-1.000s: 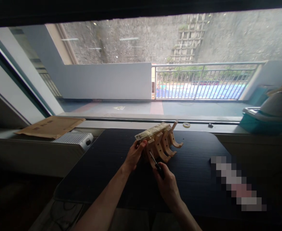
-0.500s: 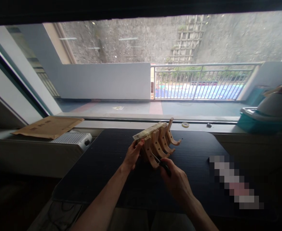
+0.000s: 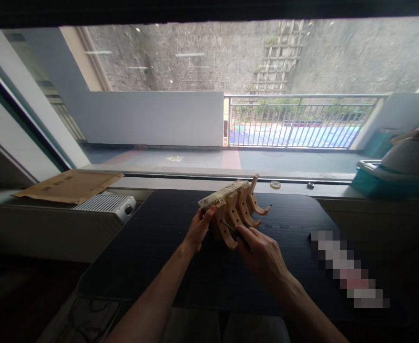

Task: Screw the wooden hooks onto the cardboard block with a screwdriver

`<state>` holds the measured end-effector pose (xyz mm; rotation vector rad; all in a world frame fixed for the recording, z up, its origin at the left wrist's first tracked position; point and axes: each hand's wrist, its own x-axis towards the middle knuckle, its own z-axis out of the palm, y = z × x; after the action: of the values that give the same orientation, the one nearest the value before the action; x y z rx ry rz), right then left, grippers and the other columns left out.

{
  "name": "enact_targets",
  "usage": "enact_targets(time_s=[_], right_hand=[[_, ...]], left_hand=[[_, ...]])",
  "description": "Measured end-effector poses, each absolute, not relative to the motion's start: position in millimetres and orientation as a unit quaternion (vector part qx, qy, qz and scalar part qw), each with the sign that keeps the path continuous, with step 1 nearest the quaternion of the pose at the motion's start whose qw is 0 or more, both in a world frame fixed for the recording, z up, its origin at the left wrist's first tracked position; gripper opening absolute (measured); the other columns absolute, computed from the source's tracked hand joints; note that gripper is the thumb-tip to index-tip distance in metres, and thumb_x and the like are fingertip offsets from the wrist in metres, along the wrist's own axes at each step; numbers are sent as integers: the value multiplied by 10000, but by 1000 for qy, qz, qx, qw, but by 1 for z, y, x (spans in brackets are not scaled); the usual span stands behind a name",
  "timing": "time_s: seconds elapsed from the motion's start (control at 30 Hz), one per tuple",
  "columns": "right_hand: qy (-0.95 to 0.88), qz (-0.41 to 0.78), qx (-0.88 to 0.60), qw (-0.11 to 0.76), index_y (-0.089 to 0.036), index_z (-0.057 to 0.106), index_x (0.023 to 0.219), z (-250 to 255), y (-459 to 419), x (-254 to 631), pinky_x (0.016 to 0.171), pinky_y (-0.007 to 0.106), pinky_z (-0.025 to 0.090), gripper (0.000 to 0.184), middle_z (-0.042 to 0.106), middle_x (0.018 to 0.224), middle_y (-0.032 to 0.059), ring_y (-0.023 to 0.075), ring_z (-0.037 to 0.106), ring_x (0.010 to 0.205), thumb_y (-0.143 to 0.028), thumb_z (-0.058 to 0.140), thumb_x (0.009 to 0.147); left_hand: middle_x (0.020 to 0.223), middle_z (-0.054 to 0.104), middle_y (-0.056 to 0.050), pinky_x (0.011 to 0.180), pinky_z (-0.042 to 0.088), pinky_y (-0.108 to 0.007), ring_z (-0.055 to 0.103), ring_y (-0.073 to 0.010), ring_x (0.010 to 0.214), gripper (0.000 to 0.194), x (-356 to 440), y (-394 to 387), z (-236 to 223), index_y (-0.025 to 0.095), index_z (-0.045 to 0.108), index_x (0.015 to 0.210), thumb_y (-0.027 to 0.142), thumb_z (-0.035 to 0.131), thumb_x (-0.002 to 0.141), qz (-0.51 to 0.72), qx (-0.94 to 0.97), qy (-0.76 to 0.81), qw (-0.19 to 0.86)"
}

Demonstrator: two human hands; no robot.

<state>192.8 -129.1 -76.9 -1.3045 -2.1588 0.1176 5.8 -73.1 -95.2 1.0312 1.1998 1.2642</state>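
Note:
A wooden coat rack (image 3: 233,208) with several curved hooks rests tilted on the dark table, its hooks facing right. Pale wrapping covers part of its upper edge. My left hand (image 3: 199,229) is closed around the near end, thumb on top by the nearest hook. In my right hand (image 3: 264,248) is a dark-handled screwdriver (image 3: 229,226), fingers wrapped about the handle. Its thin shaft points at a dark hole in the nearest hook; whether the tip sits inside a screw is too small to tell.
The dark table (image 3: 152,252) stands against a window sill. On the sill lie a tape roll (image 3: 275,185) and a small dark object (image 3: 310,186). A brown envelope (image 3: 69,183) covers part of a radiator (image 3: 105,205). A teal bin (image 3: 381,183) is at right.
My right hand has turned and shifted slightly right and up, with the screwdriver's shaft now aimed higher on the nearest hook. My left hand keeps its hold on the rack.

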Motion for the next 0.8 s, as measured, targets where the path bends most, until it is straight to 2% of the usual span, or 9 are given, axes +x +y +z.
enact_targets(time_s=[0.1, 0.2, 0.27, 0.37, 0.47, 0.53, 0.63, 0.7, 0.8], right_hand=[[-828, 14, -487, 277, -204, 611, 1077, -70, -127, 192, 626, 246, 427, 230, 680, 907, 46, 175, 641, 772, -185, 466, 900], [-851, -37, -474, 224, -196, 625, 1030, -63, -126, 191, 578, 255, 414, 223, 665, 844, 52, 184, 626, 714, -125, 473, 883], [-869, -56, -453, 191, -189, 628, 1017, -61, -126, 190, 558, 258, 410, 244, 657, 810, 66, 190, 616, 686, -80, 472, 865], [-867, 18, -445, 224, -193, 637, 1038, -63, -127, 189, 611, 263, 432, 309, 676, 842, 88, 200, 628, 730, -32, 483, 823], [-824, 104, -481, 279, -199, 663, 1033, -74, -125, 187, 629, 264, 447, 264, 703, 836, 69, 202, 645, 738, -120, 501, 839], [-800, 129, -506, 297, -180, 684, 996, -84, -123, 185, 576, 240, 449, 257, 712, 779, 43, 181, 651, 683, -218, 453, 890], [-770, 166, -528, 317, -148, 708, 915, -92, -120, 183, 471, 206, 418, 371, 695, 649, 13, 144, 627, 557, -278, 361, 934], [-759, 169, -542, 320, -156, 708, 925, -89, -121, 186, 468, 211, 414, 336, 692, 643, 13, 150, 627, 555, -300, 404, 915], [-763, 133, -554, 305, -215, 655, 1086, -75, -126, 190, 558, 249, 440, 284, 713, 800, 42, 195, 651, 677, -241, 562, 819]], left_hand=[[1167, 600, -86, 746, 500, -329, 572, -274, 1056, 532, -2, -75, -99, 220, 503, 1217, 460, 625, 758, 510, 464, 452, 566], [1155, 603, -80, 850, 479, -343, 562, -255, 1073, 684, -2, -79, -104, 220, 452, 1237, 262, 759, 627, 509, 497, 395, 582], [1078, 622, -66, 837, 485, -345, 585, -240, 1012, 759, 4, -80, -107, 213, 437, 1215, 182, 791, 544, 525, 499, 409, 555], [947, 626, -19, 764, 503, -342, 614, -210, 884, 754, 17, -79, -112, 219, 414, 1178, 163, 775, 519, 551, 486, 456, 502], [877, 614, 8, 725, 509, -329, 619, -192, 818, 705, 25, -78, -114, 225, 404, 1125, 171, 762, 519, 560, 485, 467, 482], [863, 610, 14, 715, 510, -321, 620, -186, 802, 671, 26, -78, -114, 228, 403, 1089, 179, 760, 523, 564, 487, 467, 476], [877, 607, 16, 719, 508, -310, 618, -178, 801, 636, 26, -79, -113, 232, 391, 1056, 173, 754, 537, 572, 493, 462, 465], [900, 607, 11, 720, 507, -310, 619, -177, 805, 647, 26, -79, -114, 234, 370, 1057, 167, 753, 539, 568, 497, 453, 474], [940, 610, -3, 732, 505, -315, 618, -184, 836, 688, 25, -80, -119, 236, 342, 1087, 174, 757, 542, 559, 502, 440, 491]])
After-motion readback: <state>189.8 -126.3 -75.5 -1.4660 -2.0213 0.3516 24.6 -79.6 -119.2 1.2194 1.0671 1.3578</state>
